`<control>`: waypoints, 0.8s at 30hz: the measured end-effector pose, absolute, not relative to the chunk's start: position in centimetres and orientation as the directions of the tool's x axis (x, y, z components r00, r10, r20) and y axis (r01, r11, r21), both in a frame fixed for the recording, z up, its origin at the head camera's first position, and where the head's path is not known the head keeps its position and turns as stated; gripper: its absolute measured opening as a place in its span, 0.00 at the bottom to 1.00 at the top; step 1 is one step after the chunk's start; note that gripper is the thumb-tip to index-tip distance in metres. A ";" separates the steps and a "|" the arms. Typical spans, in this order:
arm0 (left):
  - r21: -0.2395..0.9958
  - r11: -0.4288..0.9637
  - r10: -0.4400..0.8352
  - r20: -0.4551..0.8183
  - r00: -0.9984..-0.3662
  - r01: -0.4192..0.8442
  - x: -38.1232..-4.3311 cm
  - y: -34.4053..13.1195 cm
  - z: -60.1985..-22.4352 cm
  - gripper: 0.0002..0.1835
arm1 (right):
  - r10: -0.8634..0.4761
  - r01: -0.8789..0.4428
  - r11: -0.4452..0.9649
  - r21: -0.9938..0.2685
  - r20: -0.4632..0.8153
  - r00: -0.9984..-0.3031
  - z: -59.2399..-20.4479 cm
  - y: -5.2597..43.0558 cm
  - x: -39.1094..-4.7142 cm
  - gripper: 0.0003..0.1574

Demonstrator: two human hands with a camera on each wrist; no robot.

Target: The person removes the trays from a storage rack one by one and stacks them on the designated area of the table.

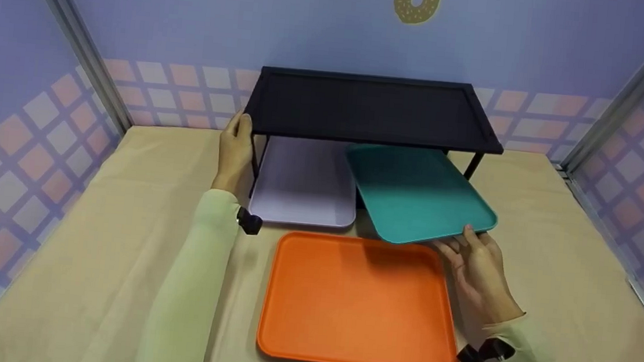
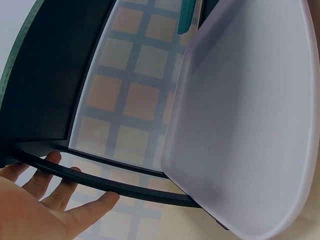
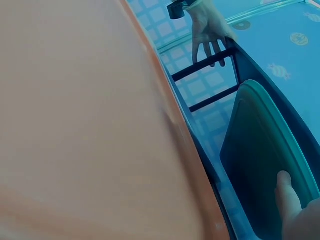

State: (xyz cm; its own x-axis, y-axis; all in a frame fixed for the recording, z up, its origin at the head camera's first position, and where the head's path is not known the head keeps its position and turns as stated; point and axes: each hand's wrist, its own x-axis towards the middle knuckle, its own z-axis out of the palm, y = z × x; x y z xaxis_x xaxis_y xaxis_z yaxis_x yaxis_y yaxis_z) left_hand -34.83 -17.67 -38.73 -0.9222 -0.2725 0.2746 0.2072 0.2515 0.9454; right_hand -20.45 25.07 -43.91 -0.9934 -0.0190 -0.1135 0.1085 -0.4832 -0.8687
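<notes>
Orange tray (image 1: 360, 307) lies beside the right hand (image 1: 480, 270), which pinches the teal tray (image 1: 420, 192) stretching lengthwise away; spread left hand (image 1: 234, 153) touches the shelf (image 1: 369, 109).

Booth (image 1: 633, 86), apparently: printed walls (image 1: 334, 36)

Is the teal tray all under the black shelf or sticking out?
The teal tray is partly in: its far end is under the black shelf, its near end sticks out, held by the right hand.
</notes>
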 end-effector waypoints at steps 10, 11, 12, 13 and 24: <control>0.947 0.245 -0.275 0.272 -0.922 0.206 -34.9 -17.6 -38.7 0.27 | -0.046 0.084 -0.508 -0.857 -0.070 -0.996 -44.2 25.7 -19.7 0.43; 0.948 0.240 -0.273 0.275 -0.922 0.211 -34.9 -17.6 -38.7 0.27 | -0.046 0.080 -0.496 -0.864 -0.066 -0.997 -44.2 25.8 -19.7 0.43; 0.947 0.236 -0.271 0.279 -0.921 0.217 -34.9 -17.6 -38.7 0.27 | -0.046 0.076 -0.482 -0.873 -0.062 -0.997 -44.2 25.8 -19.6 0.43; 0.947 0.231 -0.269 0.283 -0.921 0.224 -34.9 -17.6 -38.8 0.27 | -0.047 0.073 -0.469 -0.880 -0.058 -0.997 -44.1 25.9 -19.5 0.43; 0.948 0.216 -0.261 0.286 -0.922 0.233 -34.9 -17.6 -38.8 0.27 | -0.051 0.067 -0.400 -0.914 -0.051 -0.997 -43.9 26.7 -18.7 0.44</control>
State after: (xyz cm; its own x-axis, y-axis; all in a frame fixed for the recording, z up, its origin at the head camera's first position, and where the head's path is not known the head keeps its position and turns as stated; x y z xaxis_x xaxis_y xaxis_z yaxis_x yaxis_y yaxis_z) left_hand -34.90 -17.56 -38.81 -0.9218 -0.2612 0.2864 0.2332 0.2165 0.9480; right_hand -18.74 26.74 -43.89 -0.9974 -0.0512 -0.0508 0.0671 -0.3996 -0.9142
